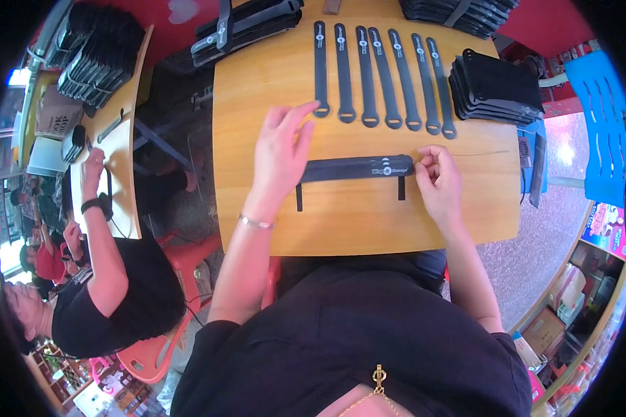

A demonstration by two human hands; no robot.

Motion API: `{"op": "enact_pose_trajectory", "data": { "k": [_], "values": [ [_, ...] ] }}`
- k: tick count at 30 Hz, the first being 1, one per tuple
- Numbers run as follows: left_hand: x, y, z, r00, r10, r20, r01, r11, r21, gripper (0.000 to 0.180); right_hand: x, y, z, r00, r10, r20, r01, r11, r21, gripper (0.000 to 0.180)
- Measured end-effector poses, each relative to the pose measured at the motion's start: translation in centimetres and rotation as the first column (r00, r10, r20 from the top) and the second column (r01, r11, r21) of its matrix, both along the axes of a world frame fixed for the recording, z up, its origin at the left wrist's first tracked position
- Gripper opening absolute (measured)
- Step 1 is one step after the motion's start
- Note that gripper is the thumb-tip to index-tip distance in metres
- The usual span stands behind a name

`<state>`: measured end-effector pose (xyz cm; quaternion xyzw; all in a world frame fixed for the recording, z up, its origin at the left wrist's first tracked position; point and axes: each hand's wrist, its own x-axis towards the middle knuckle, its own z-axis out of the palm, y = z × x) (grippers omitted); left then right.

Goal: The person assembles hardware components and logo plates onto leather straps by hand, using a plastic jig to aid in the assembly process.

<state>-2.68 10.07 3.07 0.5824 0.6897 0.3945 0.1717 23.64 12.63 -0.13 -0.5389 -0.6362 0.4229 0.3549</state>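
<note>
Several dark grey storage straps lie in a fanned row on the wooden table, each with a slotted, rounded near end. My left hand has its fingers stretched out, the index fingertip at the slotted end of the leftmost strap. Closer to me, a short stack of straps lies crosswise. Its left end is partly hidden by my left hand. At its right end, my right hand has thumb and fingertips closed on the edge. Two narrow black strips stick out from beneath the stack towards me.
Bundled dark straps sit at the far left of the table, with more at the far right. A pile of black flat pieces stands on the right. At a neighbouring table on the left, a person works.
</note>
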Motion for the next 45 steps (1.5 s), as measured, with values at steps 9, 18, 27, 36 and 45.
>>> {"op": "enact_pose_trajectory", "data": {
  "k": [9, 18, 27, 36, 45],
  "values": [
    [-1.1, 2.3, -1.9, 0.916, -0.002, -0.401, -0.017, 0.999, -0.044, 0.013, 0.0, -0.1, 0.1, 0.999, -0.008, -0.036, 0.008, 1.0, 0.002, 0.022],
    [-5.4, -4.0, -2.6, 0.975, 0.21, -0.073, -0.218, 0.967, -0.13, 0.017, 0.0, -0.3, 0.3, 0.991, 0.003, -0.133, -0.008, 1.0, -0.03, 0.02],
    [-0.2, -8.1, 2.9, 0.942, -0.047, 0.332, 0.071, 0.996, -0.062, 0.013, -3.4, -1.7, 4.5, 0.855, 0.162, -0.493, -0.284, 0.941, -0.182, 0.052],
    [-0.3, -8.5, 1.6, 0.735, -0.081, 0.673, 0.237, 0.961, -0.143, 0.013, 0.7, -1.1, 2.4, 0.664, 0.036, -0.747, -0.357, 0.893, -0.274, 0.014],
    [-1.5, -8.4, -1.0, 0.651, 0.179, 0.738, 0.096, 0.945, -0.314, 0.012, 1.4, -1.7, 1.6, 0.969, 0.133, -0.209, -0.189, 0.941, -0.279, 0.011]
  ]
}}
